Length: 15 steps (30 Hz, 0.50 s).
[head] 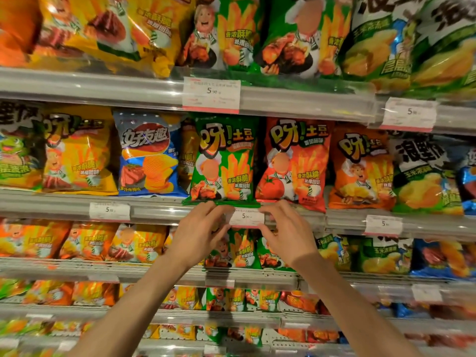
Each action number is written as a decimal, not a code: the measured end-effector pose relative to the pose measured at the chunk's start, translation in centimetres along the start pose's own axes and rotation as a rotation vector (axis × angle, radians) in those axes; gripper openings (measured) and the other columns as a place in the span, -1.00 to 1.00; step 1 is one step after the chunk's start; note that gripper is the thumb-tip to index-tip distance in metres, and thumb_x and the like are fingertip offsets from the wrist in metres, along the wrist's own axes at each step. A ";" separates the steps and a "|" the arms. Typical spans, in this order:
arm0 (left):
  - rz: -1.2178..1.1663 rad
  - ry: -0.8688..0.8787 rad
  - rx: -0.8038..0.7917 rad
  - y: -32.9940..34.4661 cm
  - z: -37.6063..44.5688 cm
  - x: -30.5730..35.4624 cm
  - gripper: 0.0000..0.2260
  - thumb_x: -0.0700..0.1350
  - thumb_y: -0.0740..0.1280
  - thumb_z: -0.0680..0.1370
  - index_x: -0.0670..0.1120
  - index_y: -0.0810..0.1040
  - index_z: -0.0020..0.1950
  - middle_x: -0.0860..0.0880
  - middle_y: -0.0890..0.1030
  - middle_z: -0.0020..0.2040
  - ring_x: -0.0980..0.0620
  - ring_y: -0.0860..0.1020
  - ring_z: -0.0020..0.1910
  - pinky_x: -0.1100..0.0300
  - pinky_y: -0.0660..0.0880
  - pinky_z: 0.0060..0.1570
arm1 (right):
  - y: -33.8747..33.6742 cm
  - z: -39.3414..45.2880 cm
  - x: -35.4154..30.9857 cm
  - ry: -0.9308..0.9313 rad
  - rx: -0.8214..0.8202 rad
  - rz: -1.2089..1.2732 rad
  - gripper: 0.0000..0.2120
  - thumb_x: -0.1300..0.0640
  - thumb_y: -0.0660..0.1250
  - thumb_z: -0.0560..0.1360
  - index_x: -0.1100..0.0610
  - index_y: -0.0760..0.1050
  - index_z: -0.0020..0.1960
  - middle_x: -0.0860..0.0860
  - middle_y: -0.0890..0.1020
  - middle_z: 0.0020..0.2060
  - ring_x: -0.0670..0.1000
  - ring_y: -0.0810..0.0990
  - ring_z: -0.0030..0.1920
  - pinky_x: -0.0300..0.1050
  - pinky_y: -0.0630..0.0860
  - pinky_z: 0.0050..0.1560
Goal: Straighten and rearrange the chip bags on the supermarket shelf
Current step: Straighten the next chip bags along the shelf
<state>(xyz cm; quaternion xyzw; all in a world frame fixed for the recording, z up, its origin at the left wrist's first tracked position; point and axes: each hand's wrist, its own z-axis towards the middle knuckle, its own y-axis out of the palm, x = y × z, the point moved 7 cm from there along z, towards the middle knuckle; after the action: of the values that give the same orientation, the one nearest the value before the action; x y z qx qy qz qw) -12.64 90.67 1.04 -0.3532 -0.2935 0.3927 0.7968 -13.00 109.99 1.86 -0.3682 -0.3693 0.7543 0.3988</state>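
Both forearms reach up to the second shelf rail (154, 210), where the left hand (199, 234) and right hand (286, 234) sit just under the green chip bag (224, 161). That bag stands upright between a blue bag (148, 155) and a red bag (293, 163). Each hand's fingers curl up to the bag's bottom seam, seemingly pinching it (the fingertips themselves are hard to make out against the rail). Between the hands shows a price tag (246, 217), its small print unreadable. The lower shelves are blurred.
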 end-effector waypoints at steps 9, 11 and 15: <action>-0.119 -0.048 -0.015 -0.4 0.1 -0.4 -0.67 0.03 0.39 0.57 0.04 0.54 0.33 0.08 0.53 -0.03 0.07 0.49 -0.02 0.16 0.45 -0.12 | -6.0 5.5 -2.1 0.042 0.100 0.408 -0.61 -0.04 0.39 0.57 0.02 0.47 0.36 -0.06 0.58 0.08 -0.16 0.61 -0.04 -0.09 0.65 0.01; -0.125 -0.055 -0.022 -0.4 0.1 -0.4 -0.66 0.04 0.38 0.57 0.05 0.53 0.33 0.09 0.53 -0.03 0.08 0.48 -0.02 0.17 0.44 -0.11 | -5.9 7.7 -3.3 0.027 0.043 0.342 -0.45 -0.13 0.37 0.56 -0.05 0.30 0.48 0.05 0.51 0.26 -0.04 0.63 0.08 0.00 0.65 0.08; -0.151 -0.061 -0.043 -0.4 0.2 -0.6 -0.65 0.05 0.37 0.58 0.06 0.52 0.35 0.10 0.51 -0.04 0.09 0.47 -0.02 0.15 0.46 -0.09 | -4.4 10.8 -4.8 0.046 -0.048 0.258 -0.18 -0.20 0.36 0.54 -0.11 -0.04 0.63 0.18 0.39 0.45 0.18 0.52 0.32 0.10 0.54 0.23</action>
<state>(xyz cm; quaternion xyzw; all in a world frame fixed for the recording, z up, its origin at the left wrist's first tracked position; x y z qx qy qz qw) -12.92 90.07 1.36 -0.3348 -0.3519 0.3358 0.8070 -18.79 104.78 11.78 -0.4392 -0.3275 0.7818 0.2978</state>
